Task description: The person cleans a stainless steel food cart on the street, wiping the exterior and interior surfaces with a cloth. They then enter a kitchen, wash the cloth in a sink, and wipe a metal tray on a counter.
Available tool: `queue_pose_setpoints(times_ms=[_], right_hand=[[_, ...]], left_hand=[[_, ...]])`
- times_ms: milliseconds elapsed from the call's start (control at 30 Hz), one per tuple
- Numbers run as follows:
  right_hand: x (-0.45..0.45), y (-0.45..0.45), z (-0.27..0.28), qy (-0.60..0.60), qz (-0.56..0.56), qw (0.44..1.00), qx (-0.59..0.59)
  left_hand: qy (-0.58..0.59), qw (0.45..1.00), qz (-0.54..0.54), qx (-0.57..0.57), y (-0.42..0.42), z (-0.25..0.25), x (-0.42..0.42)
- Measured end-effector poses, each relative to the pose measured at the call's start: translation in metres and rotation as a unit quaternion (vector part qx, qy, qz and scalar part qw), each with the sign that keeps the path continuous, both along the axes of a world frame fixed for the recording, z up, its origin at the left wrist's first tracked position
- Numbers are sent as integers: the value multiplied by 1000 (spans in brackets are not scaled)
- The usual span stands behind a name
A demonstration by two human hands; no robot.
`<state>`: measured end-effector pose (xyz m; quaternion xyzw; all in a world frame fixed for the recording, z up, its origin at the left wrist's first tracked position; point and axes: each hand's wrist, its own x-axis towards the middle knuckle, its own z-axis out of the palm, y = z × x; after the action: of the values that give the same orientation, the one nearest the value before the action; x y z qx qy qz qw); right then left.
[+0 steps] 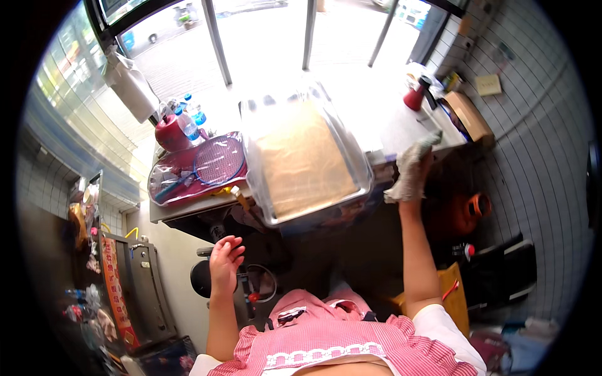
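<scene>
My left hand (226,263) is bare and hangs in the air below the worktable's front edge. Its fingers curl loosely with space between them and hold nothing. On my right hand (414,167) is a whitish, soiled cloth work glove, raised near the table's front right edge. The fingers inside it are not clear enough to read. Between and beyond the hands, a large shiny rectangular tray (365,184) sits at the table's front. A flat tan sheet (305,164) covers most of its inside; the far end is washed out by glare.
Left on the table are a badminton racket (219,160) in clear plastic, a red pot (171,134) and water bottles (187,124). A red cone-shaped object (414,97) and a cardboard box (468,117) stand at right. An orange gas cylinder (458,216) is below.
</scene>
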<state>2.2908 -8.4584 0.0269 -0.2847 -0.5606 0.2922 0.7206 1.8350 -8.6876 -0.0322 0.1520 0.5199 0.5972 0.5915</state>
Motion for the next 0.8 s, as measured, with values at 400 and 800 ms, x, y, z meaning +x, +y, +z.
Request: queue_pose_setpoints(times_ms=[400, 800], right_hand=[[-74, 174, -32, -584, -53, 810, -21], [-95, 215, -33, -631, 73, 771, 47]], left_hand=[[189, 980, 7, 60, 206, 86, 110], [760, 645, -74, 38, 547, 75, 170]])
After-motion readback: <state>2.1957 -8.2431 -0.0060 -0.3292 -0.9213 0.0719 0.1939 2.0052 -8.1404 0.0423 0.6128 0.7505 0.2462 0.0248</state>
